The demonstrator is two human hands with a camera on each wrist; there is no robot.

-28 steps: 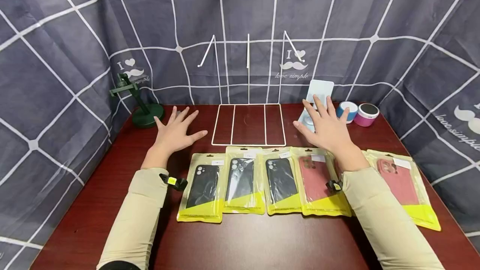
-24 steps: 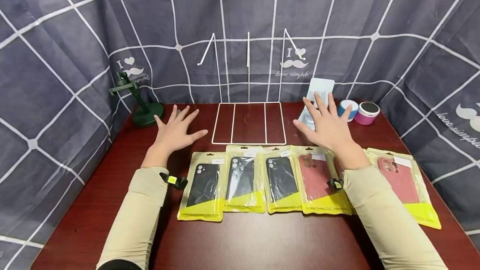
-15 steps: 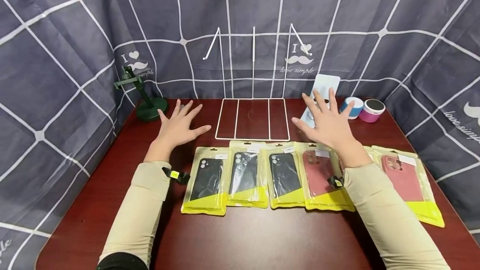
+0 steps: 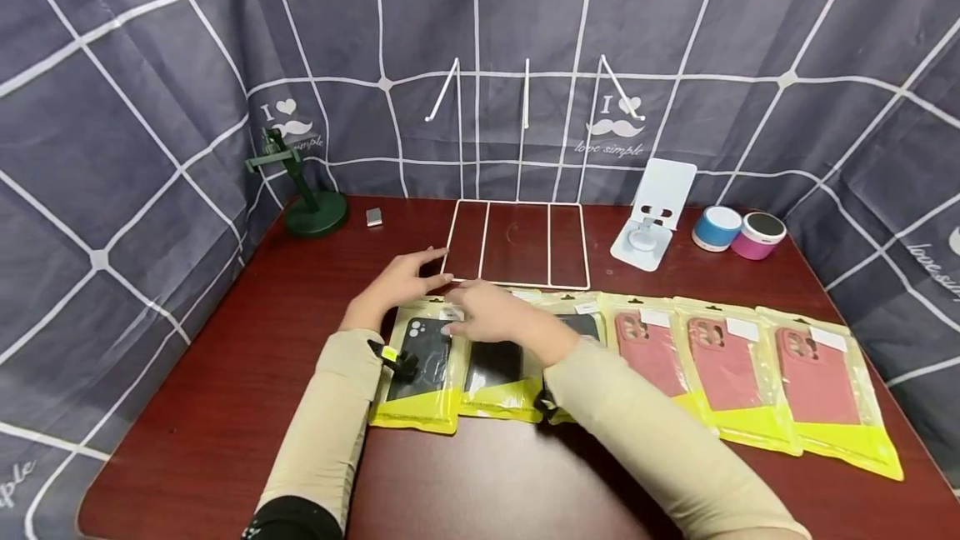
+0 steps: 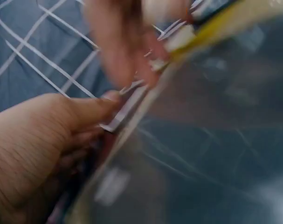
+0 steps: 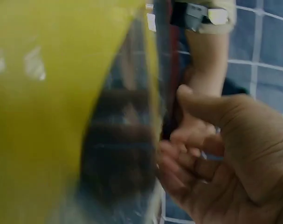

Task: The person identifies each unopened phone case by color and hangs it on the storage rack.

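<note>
Several clear pouches with yellow bottoms lie in a row, each holding a phone case. Over the upper end of the leftmost pouch [image 4: 415, 417], with its black case, comes my left hand [image 4: 395, 283], fingers stretched forward. In the left wrist view its thumb points at the pouch's edge. My right hand [image 4: 491, 312] has reached across to the same end, covering the top of the second pouch [image 4: 498, 401]. In the right wrist view its thumb and fingers [image 6: 178, 172] are loosely bent and apart, with nothing between them. The right hand is blurred in the left wrist view.
A white wire rack [image 4: 550, 244] stands behind the pouches. To the left are a green phone stand [image 4: 317, 213] and a small silver item [image 4: 373, 217]. Behind right are a light blue folding stand [image 4: 664, 190], a blue speaker [image 4: 716, 229] and a pink speaker [image 4: 759, 236].
Both hands have left their spread positions farther back and come together at the leftmost pouch's top. The right arm swung left, uncovering the folding stand and a pink-case pouch. The head view shifted slightly.
</note>
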